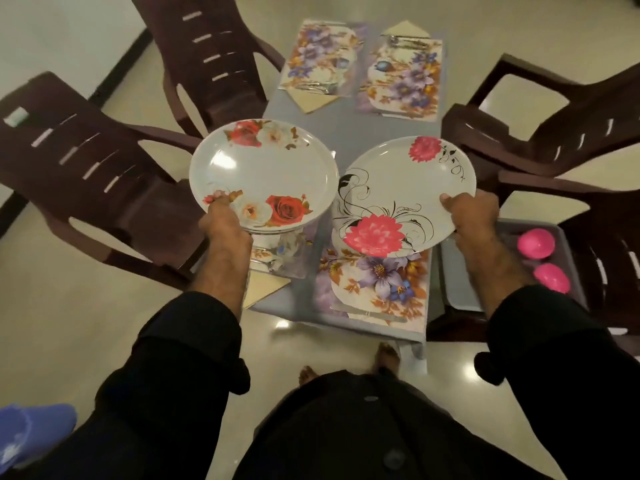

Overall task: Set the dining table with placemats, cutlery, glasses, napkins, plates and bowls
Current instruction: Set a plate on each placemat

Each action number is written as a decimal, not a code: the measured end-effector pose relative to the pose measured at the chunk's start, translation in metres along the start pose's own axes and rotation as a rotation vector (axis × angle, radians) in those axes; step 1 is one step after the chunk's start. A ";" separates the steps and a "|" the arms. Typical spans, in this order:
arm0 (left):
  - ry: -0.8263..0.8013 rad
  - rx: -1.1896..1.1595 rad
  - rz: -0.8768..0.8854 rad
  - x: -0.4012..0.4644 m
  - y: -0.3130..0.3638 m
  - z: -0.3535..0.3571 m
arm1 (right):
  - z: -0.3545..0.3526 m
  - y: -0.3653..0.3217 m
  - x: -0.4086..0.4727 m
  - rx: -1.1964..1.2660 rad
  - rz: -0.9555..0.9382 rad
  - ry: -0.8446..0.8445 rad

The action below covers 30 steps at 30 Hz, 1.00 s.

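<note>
Two plates held above a desk laid with four floral placemats: rose-patterned plate, top of a small stack, pinched at its near rim by the left hand; pink-dahlia plate gripped at its right rim by the right hand, over the near-right placemat. Folded napkins and cutlery beside the far placemats; two pink bowls on a grey tray at right, dark chairs around.

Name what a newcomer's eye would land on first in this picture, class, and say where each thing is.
Two floral plates held over the table: the left hand grips a rose plate, seemingly atop a stack, and the right hand grips a pink-flower plate. Next, the two pink bowls on the tray at right.
</note>
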<state>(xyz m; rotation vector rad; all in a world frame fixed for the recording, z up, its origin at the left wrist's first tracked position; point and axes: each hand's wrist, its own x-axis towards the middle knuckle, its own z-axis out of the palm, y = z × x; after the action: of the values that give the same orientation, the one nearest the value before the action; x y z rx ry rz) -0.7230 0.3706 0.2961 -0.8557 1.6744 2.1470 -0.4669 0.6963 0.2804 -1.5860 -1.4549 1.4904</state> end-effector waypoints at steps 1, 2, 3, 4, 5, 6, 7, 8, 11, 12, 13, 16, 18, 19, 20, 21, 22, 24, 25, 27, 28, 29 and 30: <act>0.008 0.011 -0.002 -0.003 -0.001 0.004 | -0.005 0.005 0.000 -0.004 0.026 0.001; 0.021 0.022 -0.001 -0.004 -0.001 0.006 | -0.009 0.009 0.000 -0.011 0.061 -0.004; 0.026 0.026 -0.002 -0.004 -0.003 0.008 | -0.012 0.014 0.002 -0.025 0.082 -0.010; 0.018 0.021 -0.008 -0.005 -0.005 0.009 | -0.013 0.019 0.004 -0.034 0.097 -0.019; 0.009 0.020 -0.015 -0.005 -0.007 0.008 | -0.013 0.025 0.006 -0.047 0.107 -0.034; 0.000 0.019 -0.017 -0.005 -0.010 0.007 | -0.013 0.029 0.008 -0.056 0.119 -0.054; 0.003 0.015 -0.015 -0.006 -0.012 0.007 | -0.012 0.033 0.011 -0.063 0.126 -0.071; 0.010 -0.002 -0.014 -0.006 -0.015 0.007 | -0.011 0.036 0.013 -0.077 0.136 -0.087; 0.046 -0.032 -0.001 -0.012 -0.020 0.012 | -0.008 0.046 0.024 -0.120 0.158 -0.136; 0.057 -0.040 0.005 -0.017 -0.021 0.016 | -0.006 0.050 0.028 -0.131 0.160 -0.154; 0.072 -0.049 0.011 -0.022 -0.022 0.019 | -0.005 0.053 0.031 -0.151 0.162 -0.171; 0.081 -0.067 0.025 -0.035 -0.027 0.025 | -0.001 0.067 0.040 -0.224 0.180 -0.224; 0.065 -0.091 0.021 -0.042 -0.029 0.026 | 0.000 0.077 0.045 -0.220 0.199 -0.254; 0.063 -0.099 0.023 -0.046 -0.029 0.027 | -0.001 0.081 0.046 -0.206 0.208 -0.273; 0.067 -0.100 0.024 -0.048 -0.029 0.028 | -0.001 0.086 0.049 -0.199 0.221 -0.293; 0.082 -0.094 0.023 -0.052 -0.028 0.030 | -0.002 0.089 0.050 -0.209 0.234 -0.311; 0.096 -0.091 0.026 -0.055 -0.028 0.032 | -0.004 0.091 0.050 -0.245 0.240 -0.328; 0.121 -0.078 0.037 -0.062 -0.028 0.035 | -0.006 0.098 0.056 -0.369 0.227 -0.359; 0.119 -0.081 0.040 -0.064 -0.029 0.035 | -0.006 0.103 0.061 -0.434 0.218 -0.360; 0.110 -0.089 0.023 -0.063 -0.029 0.033 | -0.006 0.107 0.066 -0.530 0.214 -0.349; 0.102 -0.095 0.012 -0.063 -0.029 0.032 | -0.007 0.104 0.063 -0.567 0.195 -0.345; 0.091 -0.103 0.014 -0.062 -0.029 0.032 | -0.009 0.100 0.060 -0.603 0.170 -0.348; 0.091 -0.105 0.015 -0.060 -0.029 0.032 | -0.011 0.098 0.058 -0.654 0.151 -0.354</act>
<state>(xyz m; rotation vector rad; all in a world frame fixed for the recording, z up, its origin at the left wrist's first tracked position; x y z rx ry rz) -0.6685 0.4171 0.3152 -0.9870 1.6266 2.2545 -0.4336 0.7235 0.1744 -1.8903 -2.2381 1.5219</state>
